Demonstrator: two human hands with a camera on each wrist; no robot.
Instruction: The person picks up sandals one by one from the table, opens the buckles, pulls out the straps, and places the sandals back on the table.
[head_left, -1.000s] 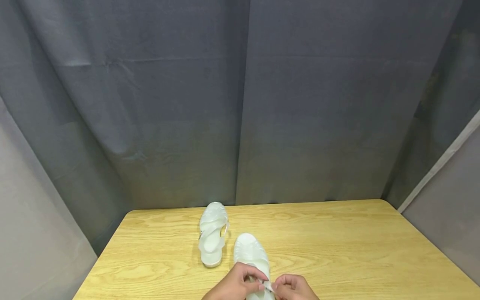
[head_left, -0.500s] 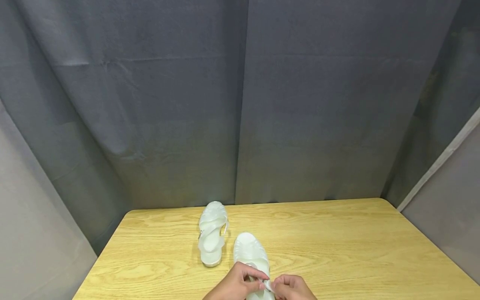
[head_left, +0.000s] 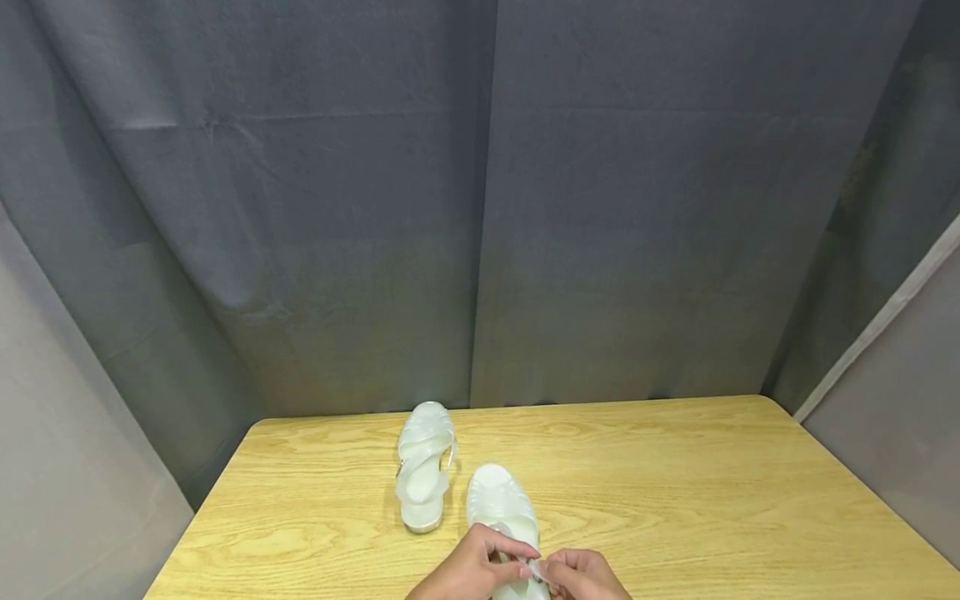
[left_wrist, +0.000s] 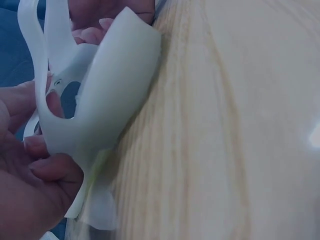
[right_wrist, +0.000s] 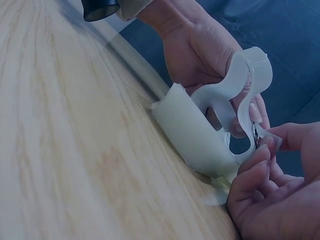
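A translucent white sandal [head_left: 501,500] lies sole down near the table's front edge, toe pointing away from me. Beside its strap, the left hand [head_left: 474,567] pinches the strap near a small metal buckle [right_wrist: 256,134]. Between thumb and forefinger, the right hand [head_left: 585,575] grips the strap's free end [right_wrist: 271,141] at that buckle. The left wrist view shows the left hand [left_wrist: 40,180] against the sandal's side, with the heel part [left_wrist: 120,75] standing on the wood. Fingers partly hide the buckle, so how far the strap runs through it cannot be told.
A matching white sandal [head_left: 424,471] stands farther back and to the left, toe toward the back edge. Both rest on a light wood table [head_left: 675,492]. Grey curtains [head_left: 337,208] hang behind the table and along its sides.
The right hand has shifted slightly left toward the buckle, and the strap end in it has changed its angle. The left hand and both sandals look almost still.
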